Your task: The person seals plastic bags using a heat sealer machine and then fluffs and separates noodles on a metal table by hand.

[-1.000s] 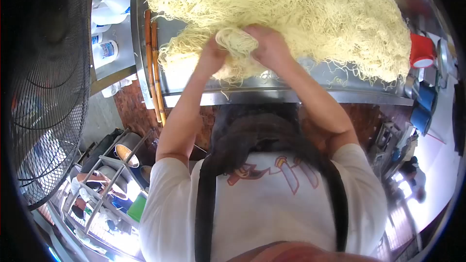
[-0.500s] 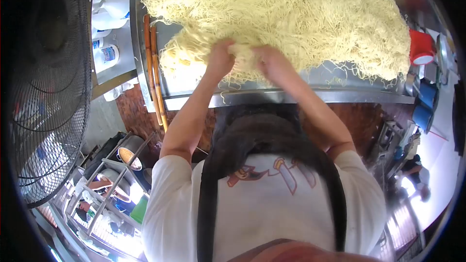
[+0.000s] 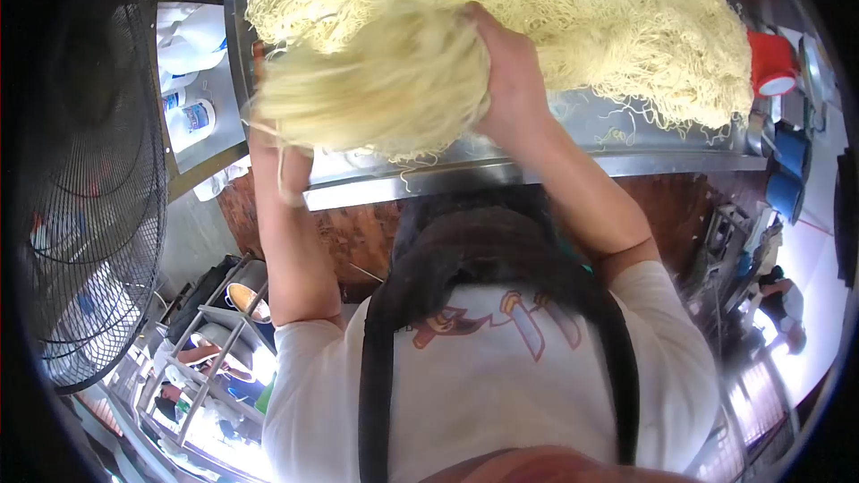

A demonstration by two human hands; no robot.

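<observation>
A large blurred bundle of pale yellow noodles [image 3: 380, 80] is lifted between my two hands, above the metal worktop. My right hand [image 3: 508, 72] is closed on the bundle's right end, thumb side up. My left hand [image 3: 279, 152] holds the left end from below; the noodles cover most of its fingers, and a few strands dangle over the wrist. Behind the bundle, a big heap of loose noodles [image 3: 617, 18] spreads across the worktop [image 3: 573, 112]. Stray strands lie along its near side.
A metal-caged fan [image 3: 98, 197] stands at the left, near white jugs and a tub [image 3: 195, 116] on a side shelf. A red container [image 3: 771, 63] and blue containers [image 3: 787, 170] are at the right. Other people [image 3: 787, 309] are in the background.
Both hands were low in the noodles near the worktop's front edge. They have lifted a bundle up, with the left hand moving left, covering most of the brown sticks.
</observation>
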